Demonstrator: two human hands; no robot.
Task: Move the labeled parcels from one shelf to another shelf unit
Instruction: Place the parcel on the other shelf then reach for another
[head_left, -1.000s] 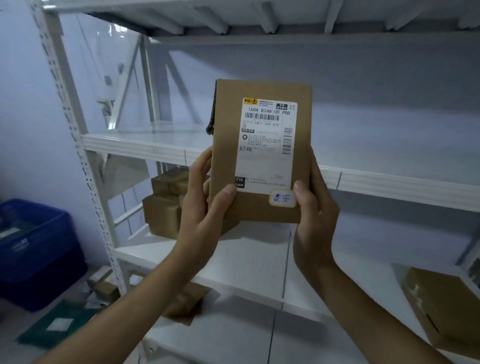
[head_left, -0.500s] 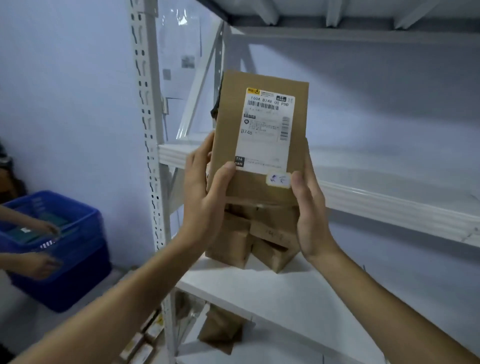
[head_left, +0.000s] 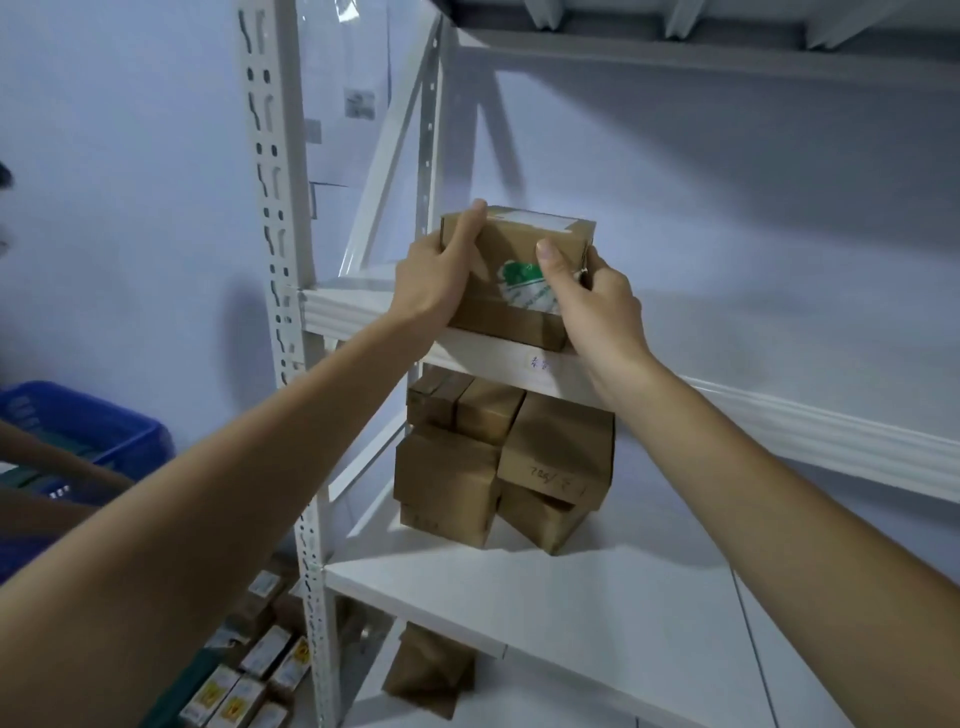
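A brown cardboard parcel (head_left: 511, 249) with green-printed tape lies flat at the front left of the upper white shelf (head_left: 363, 306). Its white label faces up and shows only as a sliver along the top. My left hand (head_left: 434, 275) grips its left end with fingers over the top edge. My right hand (head_left: 592, 296) holds its right end, thumb pressed on the front face. Both arms reach up from below.
Several brown boxes (head_left: 498, 462) are stacked on the shelf below. Another brown parcel (head_left: 428, 670) lies on the lowest shelf. Small packages (head_left: 249, 680) lie on the floor by the shelf post (head_left: 275, 208). At left another person's arms reach into a blue crate (head_left: 104, 426).
The parcel went from upright with its label facing me to lying flat on the upper shelf. Both hands moved up and forward with it; my view swung left.
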